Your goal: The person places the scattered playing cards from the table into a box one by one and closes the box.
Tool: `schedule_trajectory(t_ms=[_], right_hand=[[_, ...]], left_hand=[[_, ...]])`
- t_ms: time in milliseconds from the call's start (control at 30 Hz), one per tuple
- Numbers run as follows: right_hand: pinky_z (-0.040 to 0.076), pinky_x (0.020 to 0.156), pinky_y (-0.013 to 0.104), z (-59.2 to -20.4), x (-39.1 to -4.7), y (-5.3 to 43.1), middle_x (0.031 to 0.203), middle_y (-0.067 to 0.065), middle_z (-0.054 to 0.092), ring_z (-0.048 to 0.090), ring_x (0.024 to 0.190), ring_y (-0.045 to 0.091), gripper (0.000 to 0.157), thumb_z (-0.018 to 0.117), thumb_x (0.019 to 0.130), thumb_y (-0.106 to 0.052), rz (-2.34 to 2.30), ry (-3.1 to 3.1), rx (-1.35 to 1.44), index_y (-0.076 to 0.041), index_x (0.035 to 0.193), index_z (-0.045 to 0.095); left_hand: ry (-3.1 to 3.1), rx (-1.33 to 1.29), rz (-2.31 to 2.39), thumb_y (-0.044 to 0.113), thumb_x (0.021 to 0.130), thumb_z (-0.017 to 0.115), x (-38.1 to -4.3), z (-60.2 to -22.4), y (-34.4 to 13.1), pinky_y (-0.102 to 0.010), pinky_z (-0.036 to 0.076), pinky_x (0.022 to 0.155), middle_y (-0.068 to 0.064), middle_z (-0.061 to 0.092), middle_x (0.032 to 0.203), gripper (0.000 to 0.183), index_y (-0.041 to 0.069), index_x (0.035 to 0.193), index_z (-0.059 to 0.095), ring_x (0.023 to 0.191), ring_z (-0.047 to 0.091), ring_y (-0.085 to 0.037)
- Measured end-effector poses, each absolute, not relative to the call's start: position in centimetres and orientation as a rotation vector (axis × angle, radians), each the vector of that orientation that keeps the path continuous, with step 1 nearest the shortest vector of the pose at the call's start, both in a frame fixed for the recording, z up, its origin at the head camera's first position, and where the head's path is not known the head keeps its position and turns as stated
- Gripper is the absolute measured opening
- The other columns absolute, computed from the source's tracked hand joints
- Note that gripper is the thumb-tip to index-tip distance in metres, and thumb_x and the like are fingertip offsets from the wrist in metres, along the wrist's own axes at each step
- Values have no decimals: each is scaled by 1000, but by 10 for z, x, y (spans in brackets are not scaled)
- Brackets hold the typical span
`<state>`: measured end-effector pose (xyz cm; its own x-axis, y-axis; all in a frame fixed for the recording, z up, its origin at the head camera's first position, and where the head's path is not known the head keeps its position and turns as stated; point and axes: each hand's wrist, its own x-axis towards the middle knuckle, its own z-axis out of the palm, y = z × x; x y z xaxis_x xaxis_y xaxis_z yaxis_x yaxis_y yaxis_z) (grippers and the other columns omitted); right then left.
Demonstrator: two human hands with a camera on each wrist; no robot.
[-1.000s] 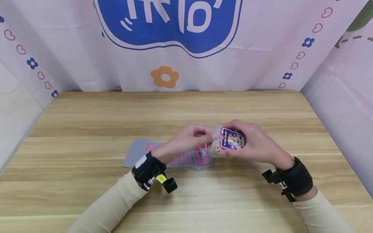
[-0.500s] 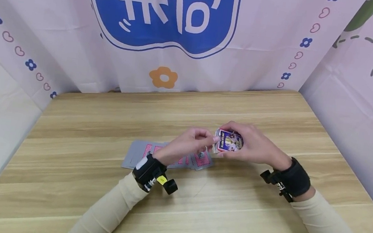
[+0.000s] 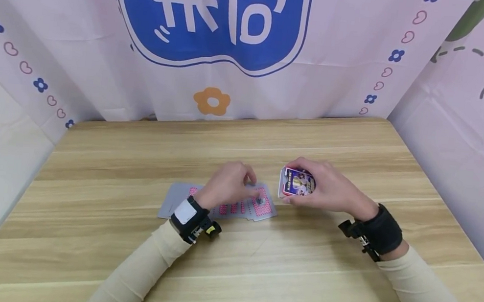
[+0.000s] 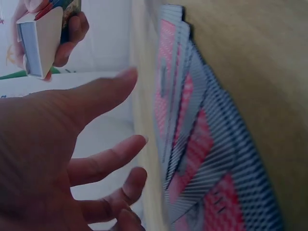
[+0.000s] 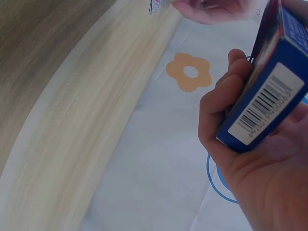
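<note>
My right hand (image 3: pixel 331 187) holds a small playing-card box (image 3: pixel 299 182) above the table, thumb on one side and fingers on the other. The box has a blue picture face; its barcode end faces the right wrist camera, and a pale end points left. Over a fanned row of playing cards (image 3: pixel 262 208) hovers my left hand (image 3: pixel 228 184), thumb and fingers spread apart with nothing between them. The cards (image 4: pixel 199 144) overlap face down, with red-patterned backs and grey borders. Part of the row is hidden under the left hand and wrist.
A wood-grain table (image 3: pixel 322 272) carries the cards. White printed cloth (image 3: pixel 342 83) hangs along the back edge and at the sides. Each wrist wears a black strap with a small camera, the left wrist camera (image 3: pixel 212 229) close above the table.
My left hand has left the box's end and moved left, over the cards. The pale piece sticking out of that end no longer projects. The right hand stays almost in place.
</note>
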<state>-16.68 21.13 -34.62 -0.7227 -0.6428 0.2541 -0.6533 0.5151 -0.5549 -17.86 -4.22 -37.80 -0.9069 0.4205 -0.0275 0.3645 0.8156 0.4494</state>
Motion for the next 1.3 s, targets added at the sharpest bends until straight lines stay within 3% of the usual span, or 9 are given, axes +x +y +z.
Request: schedule_trajectory(t_ms=[200, 567, 667, 867, 1000, 1100, 1167, 1233, 1300], right_hand=[[52, 63, 33, -348, -167, 211, 101, 0, 62, 57, 78, 11, 62, 78, 69, -47, 1005, -2726, 1165, -19, 119, 54], [53, 62, 33, -348, -168, 210, 100, 0, 63, 57, 77, 11, 61, 79, 69, -45, 1013, -2727, 1178, -18, 119, 55], [53, 62, 32, -348, -168, 210, 100, -1, 63, 57, 78, 11, 61, 79, 69, -46, 1025, -2731, 1175, -18, 118, 55], [53, 61, 33, -349, -167, 210, 99, -1, 63, 57, 77, 11, 62, 79, 69, -48, 1053, -2717, 1190, -19, 118, 55], [53, 60, 32, -350, -168, 210, 99, -1, 63, 58, 77, 11, 62, 79, 69, -49, 1068, -2698, 1208, -18, 118, 55], [54, 58, 31, -349, -168, 211, 98, -1, 63, 58, 75, 10, 62, 79, 69, -48, 1073, -2700, 1207, -18, 117, 55], [54, 58, 31, -349, -168, 212, 97, -2, 62, 58, 75, 9, 61, 79, 69, -48, 1064, -2705, 1195, -19, 117, 55], [53, 59, 31, -349, -168, 213, 96, -2, 62, 58, 75, 9, 62, 78, 69, -49, 1048, -2714, 1176, -19, 118, 55], [53, 59, 31, -348, -167, 213, 97, -2, 62, 57, 75, 10, 63, 78, 69, -50, 1031, -2725, 1155, -20, 118, 55]], left_hand=[[2904, 618, 535, 54, 62, 81, -176, -387, -40, -37, 39, 73, -3, 52, 96, 48, 15, 87, 67, 97, 34, -25], [2883, 583, 563, 52, 59, 83, -178, -388, -39, -39, 36, 77, -1, 53, 93, 51, 12, 87, 68, 97, 33, -24], [2850, 609, 602, 50, 61, 83, -179, -387, -39, -36, 34, 74, 1, 55, 82, 42, 14, 76, 67, 88, 38, -21], [2663, 665, 775, 36, 76, 77, -176, -374, -41, -26, 27, 43, 5, 41, 47, 39, 13, 54, 55, 43, 37, -10], [2530, 652, 931, 32, 87, 68, -171, -360, -43, -27, 33, 44, 3, 44, 57, 31, 11, 67, 55, 48, 39, -12], [2454, 602, 1064, 32, 92, 61, -167, -348, -44, -33, 47, 65, -3, 58, 82, 21, 12, 97, 61, 74, 54, -16], [2420, 554, 1157, 31, 94, 58, -165, -342, -45, -42, 47, 81, -7, 61, 104, 31, 12, 118, 56, 95, 55, -21], [2411, 526, 1250, 27, 95, 57, -163, -336, -46, -47, 44, 89, -7, 59, 115, 36, 15, 128, 49, 105, 53, -22], [2379, 513, 1352, 24, 95, 57, -163, -331, -47, -48, 45, 86, -6, 61, 112, 33, 18, 127, 48, 100, 56, -23]])
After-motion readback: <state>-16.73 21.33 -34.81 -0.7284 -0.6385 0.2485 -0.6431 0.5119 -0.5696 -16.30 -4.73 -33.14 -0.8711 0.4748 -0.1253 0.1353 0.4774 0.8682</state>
